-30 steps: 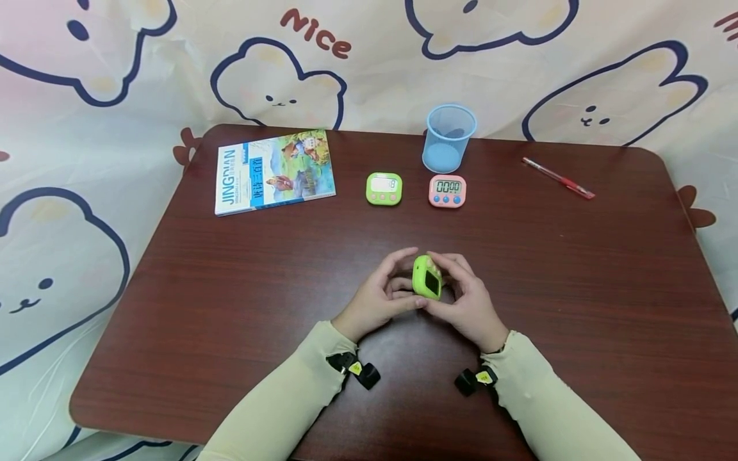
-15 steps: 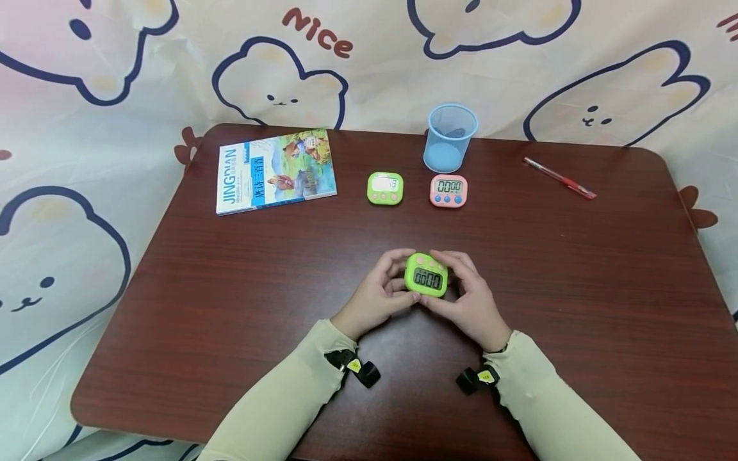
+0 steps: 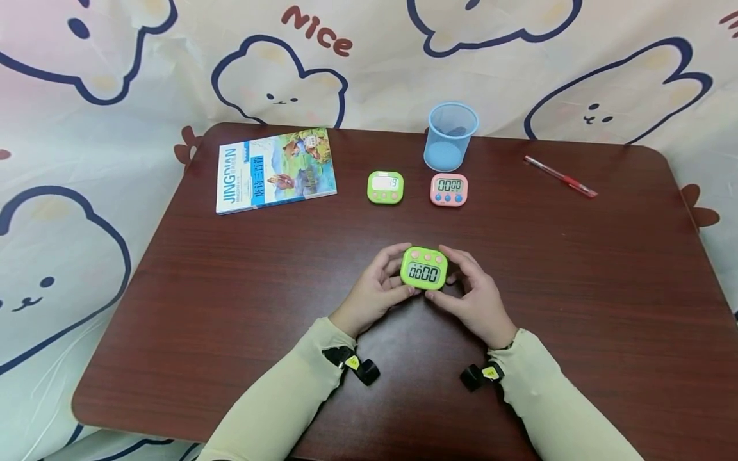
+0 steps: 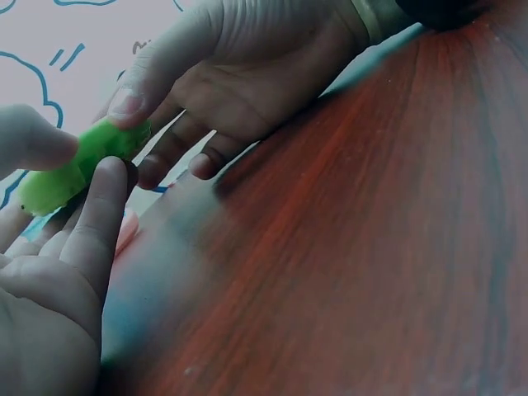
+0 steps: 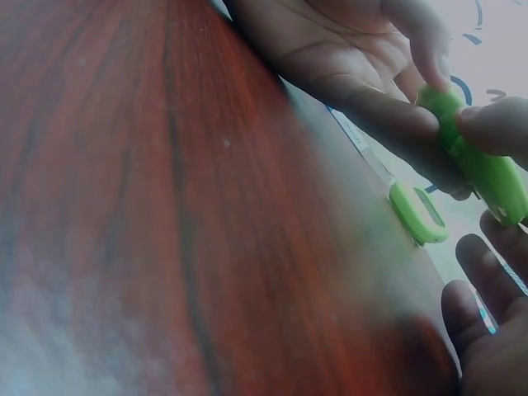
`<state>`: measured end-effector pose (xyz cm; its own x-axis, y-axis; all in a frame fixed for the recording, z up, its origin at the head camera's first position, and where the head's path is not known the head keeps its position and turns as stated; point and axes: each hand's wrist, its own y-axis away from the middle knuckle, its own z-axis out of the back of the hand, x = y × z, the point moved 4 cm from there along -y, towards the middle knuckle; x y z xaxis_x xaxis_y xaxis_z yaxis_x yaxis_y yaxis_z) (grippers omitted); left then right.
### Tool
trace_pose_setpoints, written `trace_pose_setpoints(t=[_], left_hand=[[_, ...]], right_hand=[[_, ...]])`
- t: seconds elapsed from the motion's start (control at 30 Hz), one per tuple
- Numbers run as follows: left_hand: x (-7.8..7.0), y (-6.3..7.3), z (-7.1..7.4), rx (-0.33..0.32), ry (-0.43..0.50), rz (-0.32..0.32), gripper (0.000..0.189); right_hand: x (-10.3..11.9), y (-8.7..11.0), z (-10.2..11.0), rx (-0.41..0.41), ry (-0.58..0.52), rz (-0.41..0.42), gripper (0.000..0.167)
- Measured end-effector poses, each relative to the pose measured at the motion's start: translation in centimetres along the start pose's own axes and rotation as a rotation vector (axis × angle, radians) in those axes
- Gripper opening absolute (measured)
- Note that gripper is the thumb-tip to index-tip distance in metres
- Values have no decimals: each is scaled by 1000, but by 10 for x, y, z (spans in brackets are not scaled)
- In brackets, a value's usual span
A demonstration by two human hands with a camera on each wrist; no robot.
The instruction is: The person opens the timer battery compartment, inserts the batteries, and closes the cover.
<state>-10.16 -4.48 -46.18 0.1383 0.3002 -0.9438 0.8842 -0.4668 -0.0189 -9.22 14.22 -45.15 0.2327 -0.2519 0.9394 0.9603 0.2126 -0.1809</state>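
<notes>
A green digital timer (image 3: 423, 268) is held above the table, its display reading 00:00 and its pink buttons along the far edge. My left hand (image 3: 377, 288) grips its left side, thumb at the near edge and fingers at the far edge and behind. On the other side my right hand (image 3: 478, 298) pinches the right end between thumb and index finger. The left wrist view shows the timer (image 4: 58, 188) edge-on between both hands, with the right thumb (image 4: 132, 99) on it. From the right wrist it also appears edge-on, and its display is hidden there.
Farther back on the brown table (image 3: 259, 307) lie another green timer (image 3: 385, 187) and a pink timer (image 3: 449, 190). A blue cup (image 3: 451, 136) stands behind the pink one. There is a book (image 3: 277, 171) at back left and a red pen (image 3: 561, 177) at back right.
The held timer has turned from nearly side-on to show its full display to the head camera. It has shifted slightly left and away, and my right hand has moved slightly right.
</notes>
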Motion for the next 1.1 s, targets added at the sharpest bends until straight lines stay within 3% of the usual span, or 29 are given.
trace_pose_setpoints(t=[0.27,0.43,0.6,0.8,0.97,1.1], left_hand=[[-1,0,-2,4,37,28,66],[-1,0,1,-59,105,50,49],[-2,-1,4,-134,151,37,38],[-1,-2,4,-166,175,26,22],[0,-2,3,-154,171,35,20],[1,-1,4,-135,151,53,36]], right_hand=[[-2,2,2,-37,-16,-15,70],[-2,2,3,-80,-82,-38,63],[-4,0,4,-158,-170,-61,44],[-4,0,6,-230,-251,-68,26],[-3,1,6,-208,-238,-78,35],[-2,1,4,-155,-228,-84,49]])
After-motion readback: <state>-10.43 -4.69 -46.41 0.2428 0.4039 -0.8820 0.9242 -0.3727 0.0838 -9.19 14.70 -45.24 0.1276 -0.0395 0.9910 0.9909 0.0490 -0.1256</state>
